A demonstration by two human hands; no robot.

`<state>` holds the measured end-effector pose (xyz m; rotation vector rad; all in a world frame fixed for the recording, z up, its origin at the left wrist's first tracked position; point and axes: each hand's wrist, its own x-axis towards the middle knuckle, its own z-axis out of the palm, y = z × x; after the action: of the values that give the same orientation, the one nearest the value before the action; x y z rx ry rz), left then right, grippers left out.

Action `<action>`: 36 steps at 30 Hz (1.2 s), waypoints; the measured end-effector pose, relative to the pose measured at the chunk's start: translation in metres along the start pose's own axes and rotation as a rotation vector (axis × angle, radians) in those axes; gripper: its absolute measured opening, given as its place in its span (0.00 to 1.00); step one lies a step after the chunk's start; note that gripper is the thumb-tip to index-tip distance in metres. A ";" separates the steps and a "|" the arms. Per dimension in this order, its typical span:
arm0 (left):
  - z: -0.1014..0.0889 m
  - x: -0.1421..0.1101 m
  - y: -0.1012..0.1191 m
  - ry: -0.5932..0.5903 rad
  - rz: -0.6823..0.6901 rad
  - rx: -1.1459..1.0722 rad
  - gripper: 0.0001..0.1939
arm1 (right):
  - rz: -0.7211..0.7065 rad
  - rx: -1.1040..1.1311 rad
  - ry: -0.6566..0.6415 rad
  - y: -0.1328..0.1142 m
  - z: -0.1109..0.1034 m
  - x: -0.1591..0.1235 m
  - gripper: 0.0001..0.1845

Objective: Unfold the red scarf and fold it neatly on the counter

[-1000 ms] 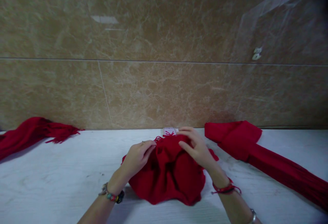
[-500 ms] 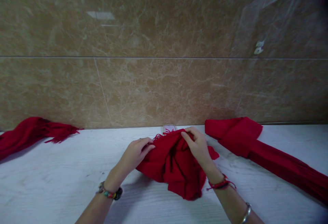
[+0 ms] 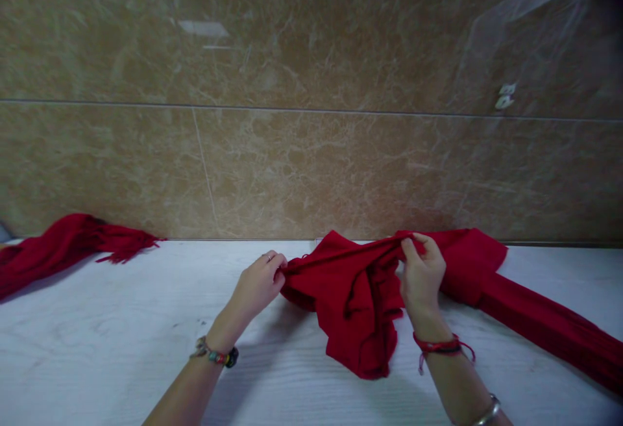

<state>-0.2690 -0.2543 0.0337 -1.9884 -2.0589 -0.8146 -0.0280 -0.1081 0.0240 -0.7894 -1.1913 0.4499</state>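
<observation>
A bunched red scarf (image 3: 350,283) is stretched between my two hands, its upper edge pulled taut and its loose folds hanging toward me over the table. My left hand (image 3: 260,283) pinches its left corner, thumb and fingers closed. At the other end of that edge, my right hand (image 3: 422,276) grips the cloth between thumb and fingers. Only a little of the scarf's fringe peeks out behind it near my left hand.
On the right lies another red scarf (image 3: 549,315), folded long, its wide end by the wall. A fringed red scarf (image 3: 63,244) lies at the left. The white wood-grain table (image 3: 121,335) meets a brown marbled tile wall (image 3: 302,173) at the back.
My right hand has moved right and drawn the scarf's upper edge out taut. My left hand has shifted slightly right, still gripping its corner. The view has tilted a little.
</observation>
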 end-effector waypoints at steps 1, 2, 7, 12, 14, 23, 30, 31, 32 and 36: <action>0.000 0.000 -0.002 0.020 -0.012 -0.013 0.10 | -0.022 -0.024 -0.001 0.001 -0.002 0.003 0.08; 0.000 0.000 -0.003 0.046 -0.013 -0.037 0.09 | -0.059 -0.060 -0.012 0.001 -0.003 0.004 0.06; -0.001 0.001 0.004 0.096 0.063 -0.242 0.05 | -0.526 -0.201 -0.226 -0.030 0.000 -0.013 0.10; -0.003 0.000 0.020 0.071 0.062 -0.379 0.04 | -0.815 -0.159 -0.986 -0.065 0.014 -0.048 0.22; -0.005 0.000 0.019 0.120 -0.016 -0.439 0.04 | -0.795 -0.157 -1.110 -0.065 0.017 -0.052 0.22; -0.027 0.002 -0.001 0.684 -0.194 -0.670 0.06 | -0.247 -0.361 -0.073 -0.020 -0.009 -0.002 0.14; -0.002 0.006 0.006 0.160 -0.144 -0.649 0.07 | -0.291 -0.518 -0.447 0.012 -0.024 0.023 0.13; 0.002 0.007 0.006 0.118 -0.150 -0.623 0.07 | -0.340 -0.478 -0.433 0.007 -0.022 0.021 0.14; 0.004 0.006 0.006 0.095 -0.149 -0.596 0.07 | -0.394 -0.423 -0.396 -0.001 -0.019 0.018 0.14; 0.004 0.002 0.015 0.073 -0.056 -0.526 0.07 | -0.557 -0.166 -0.612 -0.042 -0.001 -0.012 0.15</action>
<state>-0.2535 -0.2512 0.0357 -2.0974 -2.0133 -1.5476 -0.0344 -0.1443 0.0476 -0.4278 -1.9663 0.1231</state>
